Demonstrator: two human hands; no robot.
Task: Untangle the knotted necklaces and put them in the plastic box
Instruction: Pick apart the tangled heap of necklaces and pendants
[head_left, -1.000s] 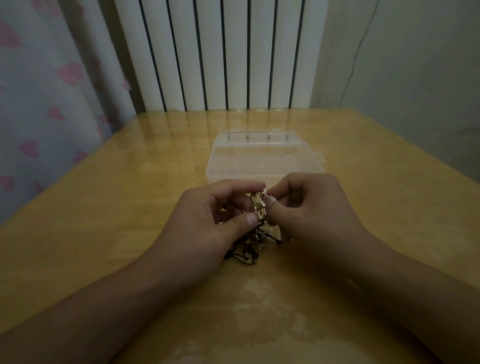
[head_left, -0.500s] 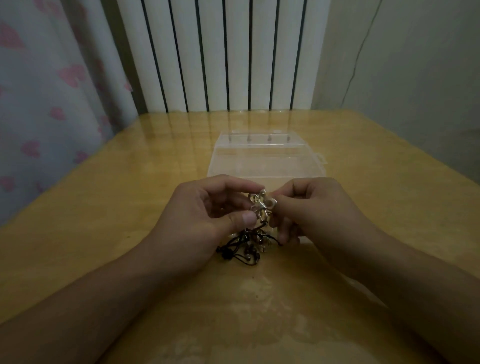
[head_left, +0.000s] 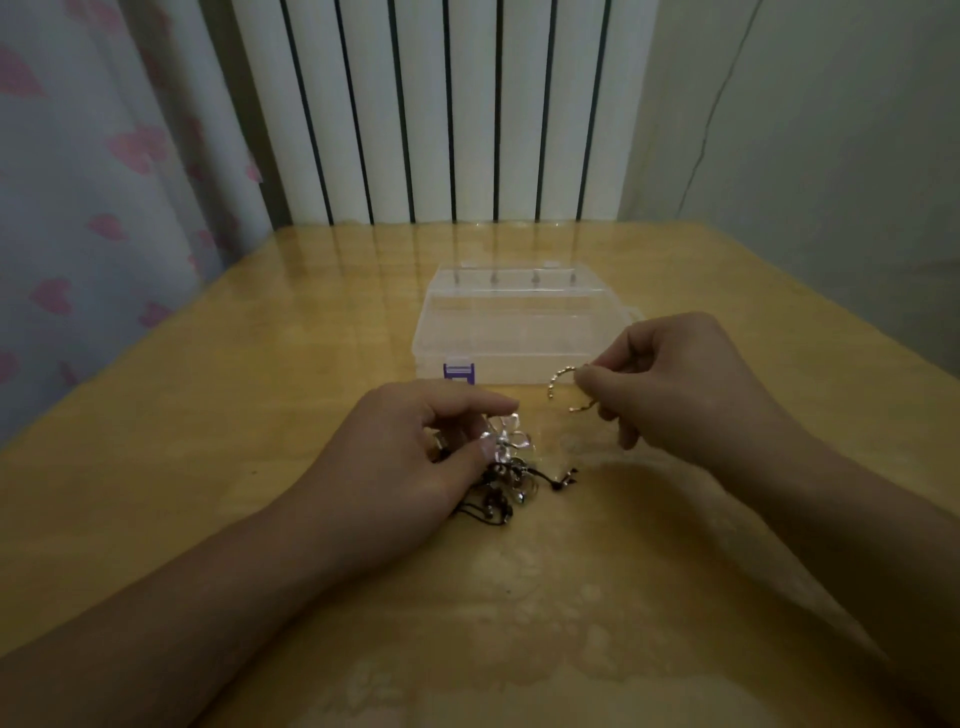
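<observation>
Pinched between thumb and forefinger, my left hand (head_left: 415, 457) held the silvery flower-shaped pendant (head_left: 506, 444) at the top of the tangle (head_left: 498, 493), which lay on the wooden table (head_left: 208, 415) just under my fingers, black cords and small beads bunched together. That heap looked light and limp to me, the kind of thing that slides and drags as one lump if pulled anywhere but at a firm piece, so the pendant seemed the right anchor: hard, broad enough to clamp without slipping. I judged the thin cords would snag on each other and could tighten if yanked. To the right, apart from the heap and raised above the table, my right hand (head_left: 675, 384) was closed on a short curved length of gold chain (head_left: 563, 387), gripping it near one end so that it arched out free from my fingertips. Whether it trailed back into the knot I could not tell. Fine links like those felt likely to slip, so a tight fingertip pinch suited them. Behind both hands sat the clear plastic box (head_left: 519, 332), its lid seemingly down and its purple latch (head_left: 459, 372) facing me.
</observation>
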